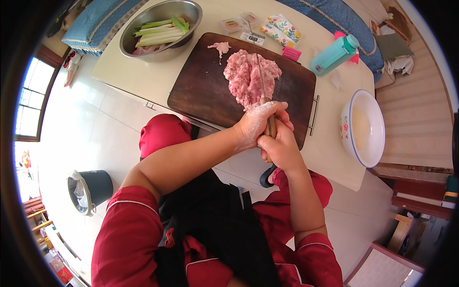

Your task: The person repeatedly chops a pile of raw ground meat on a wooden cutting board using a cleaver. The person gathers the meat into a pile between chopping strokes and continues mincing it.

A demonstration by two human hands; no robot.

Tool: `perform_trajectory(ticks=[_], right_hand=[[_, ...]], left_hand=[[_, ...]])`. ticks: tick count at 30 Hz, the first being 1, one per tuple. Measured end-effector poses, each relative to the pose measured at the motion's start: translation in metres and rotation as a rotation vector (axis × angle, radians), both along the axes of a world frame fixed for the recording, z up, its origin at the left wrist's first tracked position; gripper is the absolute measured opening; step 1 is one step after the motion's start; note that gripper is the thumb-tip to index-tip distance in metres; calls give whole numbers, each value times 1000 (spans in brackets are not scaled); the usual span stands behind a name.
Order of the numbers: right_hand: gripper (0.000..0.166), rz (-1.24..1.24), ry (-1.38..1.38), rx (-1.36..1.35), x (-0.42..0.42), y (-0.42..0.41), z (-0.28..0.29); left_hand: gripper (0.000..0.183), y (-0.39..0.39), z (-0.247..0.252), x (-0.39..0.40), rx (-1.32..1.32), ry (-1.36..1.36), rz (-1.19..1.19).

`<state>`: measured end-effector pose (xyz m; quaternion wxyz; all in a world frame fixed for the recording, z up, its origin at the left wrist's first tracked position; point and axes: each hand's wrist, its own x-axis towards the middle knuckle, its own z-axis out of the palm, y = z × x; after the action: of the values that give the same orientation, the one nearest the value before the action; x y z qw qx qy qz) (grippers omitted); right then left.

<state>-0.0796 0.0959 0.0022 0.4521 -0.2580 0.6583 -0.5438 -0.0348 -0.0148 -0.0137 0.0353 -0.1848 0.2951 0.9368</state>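
Both my hands are wrapped around the wooden handle (271, 127) of a kitchen knife. Closest to the blade is my left hand (252, 120), dusted with white powder. Lower on the handle, my right hand (285, 145) grips it just behind the left. The knife's blade (261, 77), seen almost edge-on, lies over a mound of minced pink meat (241, 77). I cannot tell how deep it sits. Under the meat is a dark wooden cutting board (200, 89). A small pale scrap of meat or skin (221, 47) lies at the board's far left.
A steel bowl (193, 25) holds cut leeks or scallions (161, 33) above some meat. Plastic containers (233, 25), a floral packet (281, 30) and a teal bottle (331, 57) stand behind the board. An enamel basin (373, 125) is at right; a trash bin (98, 186) stands on the floor.
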Motion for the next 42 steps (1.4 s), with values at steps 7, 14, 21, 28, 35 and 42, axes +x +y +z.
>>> perform_trajectory(ticks=[7, 14, 21, 28, 35, 42], right_hand=[[31, -72, 125, -217, 12, 9, -7], [20, -234, -604, 34, 8, 13, -19], [18, -145, 48, -150, 12, 17, -7], [9, -211, -424, -42, 9, 7, -30], [20, -171, 212, -167, 19, 16, -13], [12, -205, -215, 13, 9, 10, -27]], left_hand=[[27, 5, 26, 6, -526, 134, 18], [30, 18, -14, -6, -290, -310, 3], [28, 13, 17, 4, -450, 94, -5], [28, 9, -9, -5, -284, -185, -1], [26, 11, 17, 6, -466, 211, -21], [30, 13, -14, -6, -171, -136, -43]])
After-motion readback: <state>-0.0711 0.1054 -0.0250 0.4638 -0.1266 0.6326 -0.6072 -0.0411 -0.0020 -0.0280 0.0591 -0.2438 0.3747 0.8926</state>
